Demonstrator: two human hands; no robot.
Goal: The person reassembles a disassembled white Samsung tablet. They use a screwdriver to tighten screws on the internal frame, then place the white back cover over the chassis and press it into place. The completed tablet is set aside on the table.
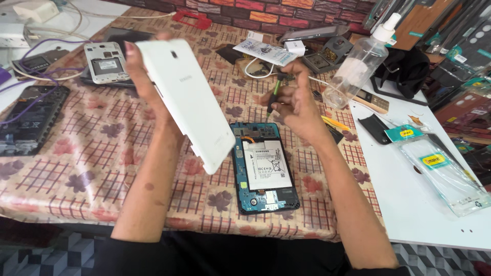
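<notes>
Left hand (146, 84) fingers grip the white back cover (189, 99) raised, long axis eleven-to-five; right hand (299, 105), clenched on a screwdriver (274, 97), sits at twelve o'clock of the opened tablet (263, 168).

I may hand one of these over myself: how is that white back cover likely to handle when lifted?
The white back cover looks thin, so probably light and slightly flexible. Its smooth surface may be slippery. The left hand holds it tilted by one edge, suggesting it keeps its shape.

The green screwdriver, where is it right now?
In the head view, the green screwdriver is pinched in the right hand, above the opened tablet, right of the white back cover.
</notes>
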